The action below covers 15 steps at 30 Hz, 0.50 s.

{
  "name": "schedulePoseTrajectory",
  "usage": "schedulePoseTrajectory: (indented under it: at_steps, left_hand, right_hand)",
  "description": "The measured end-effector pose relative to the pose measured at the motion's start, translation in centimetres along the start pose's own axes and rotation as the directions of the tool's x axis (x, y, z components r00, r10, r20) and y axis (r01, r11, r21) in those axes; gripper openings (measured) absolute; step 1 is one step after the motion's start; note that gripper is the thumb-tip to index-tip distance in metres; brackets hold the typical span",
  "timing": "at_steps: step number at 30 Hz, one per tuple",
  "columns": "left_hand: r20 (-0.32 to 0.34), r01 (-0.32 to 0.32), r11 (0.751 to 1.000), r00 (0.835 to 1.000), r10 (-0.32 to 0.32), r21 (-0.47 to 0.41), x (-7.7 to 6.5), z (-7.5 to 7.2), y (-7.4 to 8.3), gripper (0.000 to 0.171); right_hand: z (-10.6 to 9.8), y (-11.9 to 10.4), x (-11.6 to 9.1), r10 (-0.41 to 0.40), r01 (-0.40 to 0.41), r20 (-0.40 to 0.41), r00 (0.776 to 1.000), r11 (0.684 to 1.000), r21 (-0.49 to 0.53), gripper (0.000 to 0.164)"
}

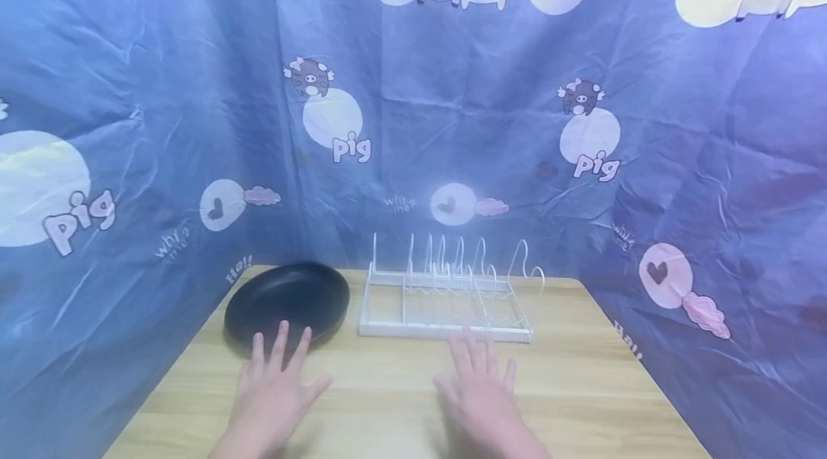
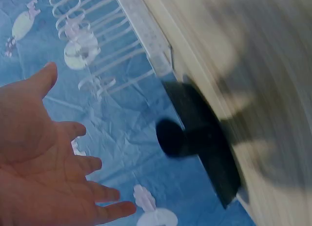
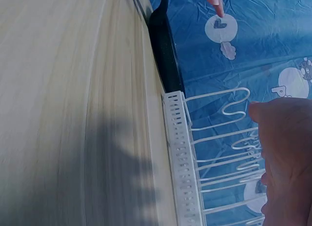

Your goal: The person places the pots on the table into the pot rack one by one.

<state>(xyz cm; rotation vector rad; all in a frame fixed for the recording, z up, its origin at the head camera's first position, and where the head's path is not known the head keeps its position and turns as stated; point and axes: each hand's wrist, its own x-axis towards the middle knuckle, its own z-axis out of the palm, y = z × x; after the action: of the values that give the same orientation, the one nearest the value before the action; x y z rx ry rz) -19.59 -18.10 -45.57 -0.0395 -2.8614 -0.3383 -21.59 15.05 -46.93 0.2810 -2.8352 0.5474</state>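
Observation:
A black frying pan (image 1: 284, 297) sits at the left of the wooden table; its dark handle (image 2: 170, 138) points toward the left wrist camera. To its right is a white wire rack (image 1: 446, 333) with several curved upright dividers on a flat frame. My left hand (image 1: 271, 391), fingers spread and holding nothing, hovers in front of the pan and overlaps its near side in the head view. My right hand (image 1: 481, 391) is spread too, just in front of the rack's near bar, with nothing in it. In the right wrist view the hand (image 3: 287, 157) partly hides the rack's dividers.
A blue cloth (image 1: 420, 121) printed with pigs and pale circles hangs behind the table and along both sides. The light wooden tabletop (image 1: 581, 373) extends right of the rack and toward the front.

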Motion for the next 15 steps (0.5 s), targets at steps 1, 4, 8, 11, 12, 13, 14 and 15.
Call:
schedulePoseTrajectory:
  at_steps: [1,4,8,11,12,13,14,15]
  left_hand:
    - [0.004,0.002,1.0,1.0,-0.002,0.006,-0.1,-0.1,-0.3,0.089]
    - [0.034,0.003,1.0,0.999,-0.003,0.007,-0.1,-0.6,-1.4,0.088]
    - [0.1,0.028,0.999,0.995,-0.026,-0.022,0.1,-1.1,-3.1,0.087]
    - [0.149,0.055,0.998,0.988,-0.049,-0.04,0.9,-0.9,-4.7,0.089]
    - [0.164,0.077,0.996,0.984,-0.068,-0.052,1.1,-0.8,-5.3,0.091]
    - [0.186,0.106,0.992,0.978,-0.091,-0.072,1.4,-0.7,-5.9,0.094]
    - [0.204,0.134,0.987,0.972,-0.113,-0.093,1.8,-0.6,-6.4,0.097]
    - [0.222,0.157,0.981,0.967,-0.129,-0.116,2.1,-0.4,-6.9,0.1]
  right_hand:
    - [0.1,-0.1,0.1,0.0,0.0,0.004,1.0,1.0,0.011,0.072]
    - [0.5,-0.4,0.4,0.002,-0.003,0.031,1.0,0.999,0.038,0.078]
    - [0.9,-1.2,0.9,-0.018,0.015,0.044,0.999,0.997,0.071,0.083]
    - [1.5,-2.0,1.2,-0.046,0.043,0.023,0.999,0.994,0.098,0.082]
    - [1.8,-2.3,1.2,-0.059,0.057,0.014,0.998,0.993,0.106,0.081]
    - [2.2,-2.6,1.3,-0.07,0.068,0.009,0.998,0.991,0.113,0.08]
    - [2.6,-2.9,1.4,-0.085,0.084,-0.001,0.996,0.989,0.123,0.078]
    - [3.0,-3.2,1.4,-0.105,0.106,-0.013,0.994,0.986,0.131,0.077]
